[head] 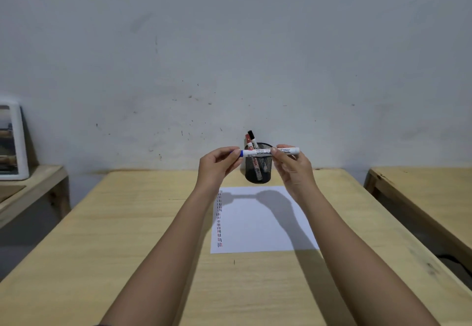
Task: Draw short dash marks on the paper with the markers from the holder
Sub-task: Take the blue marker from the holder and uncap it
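I hold a white marker with a blue cap (263, 151) level in the air, in front of the black mesh holder (257, 172). My left hand (218, 164) pinches the blue cap end. My right hand (293, 166) grips the white barrel. A red marker (247, 141) and a black marker (251, 137) stand in the holder. The white paper (258, 223) lies on the table below my hands, with columns of short dash marks (219, 218) in blue, black and red along its left edge.
The wooden table (143, 223) runs back to a grey wall. A second wooden table (421, 192) stands to the right across a gap. A low wooden shelf with a white frame (14, 141) is at the left.
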The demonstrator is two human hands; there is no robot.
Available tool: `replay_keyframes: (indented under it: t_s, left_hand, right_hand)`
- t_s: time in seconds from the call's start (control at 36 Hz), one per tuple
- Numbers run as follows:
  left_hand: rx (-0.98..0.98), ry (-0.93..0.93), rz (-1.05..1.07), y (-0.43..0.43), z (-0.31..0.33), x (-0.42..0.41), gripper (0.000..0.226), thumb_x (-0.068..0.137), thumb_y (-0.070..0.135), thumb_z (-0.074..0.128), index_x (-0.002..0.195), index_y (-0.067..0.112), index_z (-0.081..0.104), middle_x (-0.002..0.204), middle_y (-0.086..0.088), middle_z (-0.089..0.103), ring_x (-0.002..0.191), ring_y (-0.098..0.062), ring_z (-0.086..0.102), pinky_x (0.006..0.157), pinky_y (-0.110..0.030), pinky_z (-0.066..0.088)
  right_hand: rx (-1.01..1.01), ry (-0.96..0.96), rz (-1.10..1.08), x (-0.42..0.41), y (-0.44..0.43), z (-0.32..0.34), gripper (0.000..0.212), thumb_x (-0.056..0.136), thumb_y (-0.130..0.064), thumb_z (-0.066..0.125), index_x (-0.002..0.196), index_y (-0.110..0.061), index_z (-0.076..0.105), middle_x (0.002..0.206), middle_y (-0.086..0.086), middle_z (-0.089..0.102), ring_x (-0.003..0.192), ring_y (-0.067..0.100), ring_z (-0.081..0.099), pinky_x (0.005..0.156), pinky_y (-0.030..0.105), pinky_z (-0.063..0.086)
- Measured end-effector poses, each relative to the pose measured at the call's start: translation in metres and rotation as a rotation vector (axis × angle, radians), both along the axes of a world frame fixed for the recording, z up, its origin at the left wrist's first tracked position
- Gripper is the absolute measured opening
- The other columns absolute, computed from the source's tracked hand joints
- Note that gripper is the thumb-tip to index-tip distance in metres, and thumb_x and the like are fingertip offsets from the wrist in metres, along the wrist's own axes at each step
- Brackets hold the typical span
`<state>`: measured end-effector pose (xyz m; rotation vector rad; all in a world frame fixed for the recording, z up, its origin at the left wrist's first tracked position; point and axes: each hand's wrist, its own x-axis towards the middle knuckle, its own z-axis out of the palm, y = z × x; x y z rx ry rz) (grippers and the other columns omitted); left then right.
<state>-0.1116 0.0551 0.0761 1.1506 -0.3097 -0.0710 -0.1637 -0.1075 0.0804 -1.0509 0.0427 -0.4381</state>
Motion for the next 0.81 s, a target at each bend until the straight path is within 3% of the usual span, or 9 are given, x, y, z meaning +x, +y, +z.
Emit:
replay_keyframes:
  t_s: [0.17, 0.31, 0.42, 0.5, 0.58, 0.72, 0.81]
  left_hand:
    - [0.130, -0.092, -0.032, -0.002, 0.001, -0.009, 0.020, 0.082, -0.002, 0.064, 0.102, -0.003, 0.066, 0.073, 0.002, 0.072, 0.069, -0.006, 0.067, 0.074, -0.014, 0.055]
    - [0.264, -0.198, 0.014, 0.003, 0.000, -0.011, 0.018, 0.083, -0.003, 0.062, 0.100, -0.004, 0.067, 0.080, -0.007, 0.067, 0.065, -0.001, 0.066, 0.069, -0.012, 0.053]
    - [0.333, -0.248, 0.061, 0.003, -0.003, -0.012, 0.013, 0.085, 0.000, 0.062, 0.096, -0.001, 0.068, 0.077, -0.004, 0.067, 0.063, 0.001, 0.066, 0.070, -0.012, 0.053]
    - [0.357, -0.243, 0.091, 0.003, -0.006, -0.012, 0.010, 0.089, 0.007, 0.059, 0.089, 0.003, 0.068, 0.065, 0.004, 0.068, 0.057, 0.000, 0.064, 0.070, -0.014, 0.054]
    - [0.298, -0.172, 0.151, 0.008, -0.007, -0.009, 0.024, 0.094, 0.018, 0.052, 0.082, 0.003, 0.066, 0.051, 0.006, 0.064, 0.049, -0.001, 0.060, 0.061, -0.012, 0.052]
    - [0.381, -0.145, 0.176, 0.033, -0.014, 0.004, 0.020, 0.090, 0.013, 0.059, 0.095, -0.005, 0.066, 0.068, -0.006, 0.062, 0.052, 0.001, 0.058, 0.064, -0.012, 0.052]
    - [0.574, -0.123, 0.241, 0.048, -0.023, 0.017, 0.012, 0.085, 0.013, 0.062, 0.078, 0.006, 0.068, 0.060, -0.002, 0.059, 0.048, 0.000, 0.055, 0.064, -0.015, 0.049]
  right_hand:
    - [0.256, -0.016, 0.102, 0.002, 0.023, -0.013, 0.011, 0.089, -0.003, 0.058, 0.079, -0.007, 0.061, 0.071, -0.004, 0.068, 0.069, 0.003, 0.066, 0.068, 0.010, 0.054]
    - [0.244, 0.007, 0.108, 0.004, 0.021, -0.016, 0.014, 0.090, -0.001, 0.055, 0.078, 0.000, 0.063, 0.073, 0.002, 0.067, 0.069, 0.005, 0.064, 0.064, 0.011, 0.054]
    - [0.240, -0.004, 0.089, 0.005, 0.025, -0.018, 0.016, 0.090, 0.001, 0.053, 0.077, 0.000, 0.061, 0.076, 0.005, 0.062, 0.066, 0.005, 0.064, 0.063, 0.011, 0.053]
    - [0.231, -0.023, 0.088, 0.006, 0.025, -0.018, 0.016, 0.091, 0.001, 0.052, 0.077, 0.000, 0.060, 0.075, 0.004, 0.061, 0.065, 0.005, 0.063, 0.064, 0.010, 0.053]
    - [0.250, -0.054, 0.080, 0.007, 0.022, -0.019, 0.014, 0.091, 0.002, 0.052, 0.079, -0.001, 0.059, 0.070, 0.000, 0.060, 0.058, 0.004, 0.061, 0.062, 0.010, 0.052]
    - [0.317, -0.070, 0.024, 0.010, 0.012, -0.024, 0.013, 0.090, 0.003, 0.053, 0.079, -0.003, 0.057, 0.066, -0.002, 0.063, 0.060, 0.004, 0.063, 0.064, 0.010, 0.053]
    - [0.324, -0.048, -0.008, 0.014, 0.011, -0.030, 0.013, 0.089, 0.003, 0.054, 0.079, -0.004, 0.058, 0.061, -0.005, 0.065, 0.060, 0.004, 0.062, 0.063, 0.010, 0.053]
